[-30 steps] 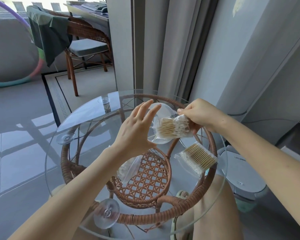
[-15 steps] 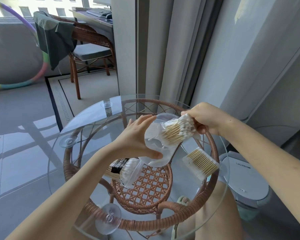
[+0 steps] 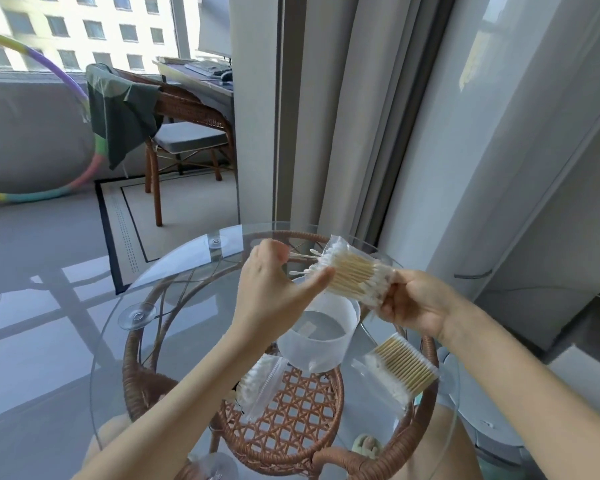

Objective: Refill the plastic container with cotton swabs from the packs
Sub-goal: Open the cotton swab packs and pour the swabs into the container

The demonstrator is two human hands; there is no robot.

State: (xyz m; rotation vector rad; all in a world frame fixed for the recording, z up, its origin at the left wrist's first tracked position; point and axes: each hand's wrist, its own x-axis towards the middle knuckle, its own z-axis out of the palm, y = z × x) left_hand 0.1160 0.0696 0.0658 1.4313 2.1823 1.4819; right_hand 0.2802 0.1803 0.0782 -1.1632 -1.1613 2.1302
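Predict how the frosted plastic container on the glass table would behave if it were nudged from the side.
The container looks empty and thin-walled, so it is probably very light. It stands on smooth glass, so a nudge would likely slide it rather than meet much grip. It is about as tall as wide, so a high push might tip it, and being round it could then roll.

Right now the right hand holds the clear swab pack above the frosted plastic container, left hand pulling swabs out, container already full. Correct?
Not quite. The head view shows the frosted plastic container empty, not full. The rest stands: right hand holds the clear swab pack, left hand pulls swabs.
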